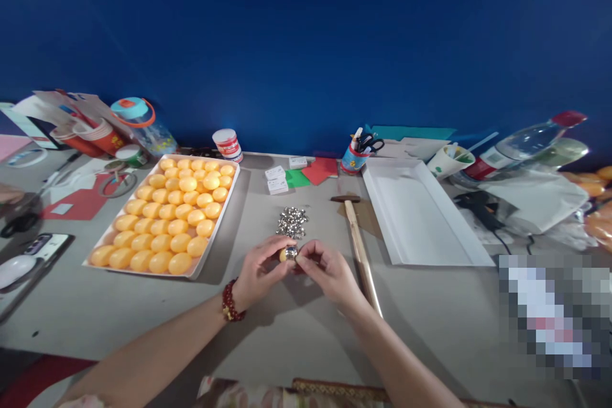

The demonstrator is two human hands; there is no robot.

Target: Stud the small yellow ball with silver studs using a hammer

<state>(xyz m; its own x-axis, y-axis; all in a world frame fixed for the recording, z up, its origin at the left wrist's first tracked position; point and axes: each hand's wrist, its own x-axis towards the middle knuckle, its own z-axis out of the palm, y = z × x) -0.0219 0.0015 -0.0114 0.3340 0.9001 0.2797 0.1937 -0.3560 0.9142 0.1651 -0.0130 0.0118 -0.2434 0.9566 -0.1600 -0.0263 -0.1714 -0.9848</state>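
Observation:
My left hand (265,268), with a beaded bracelet (232,301) at the wrist, grips a small yellow-and-silver piece (289,254) between thumb and fingers. From the other side, my right hand (329,271) pinches at the silver end with thumb and forefinger. Whether it grips the piece itself or something tiny at its edge I cannot make out. Just beyond both hands lies a pile of small shiny silver metal pieces (291,223). A hammer (356,229) with a wooden handle rests to the right, close to my right hand.
To the left stands a shallow white tray (195,274) of orange balls (176,226). A white box lid (421,217) lies right. Farther back are small white boxes (276,180), red paper (320,170), a pen cup (354,158), a jar (228,145) and bottles (521,143).

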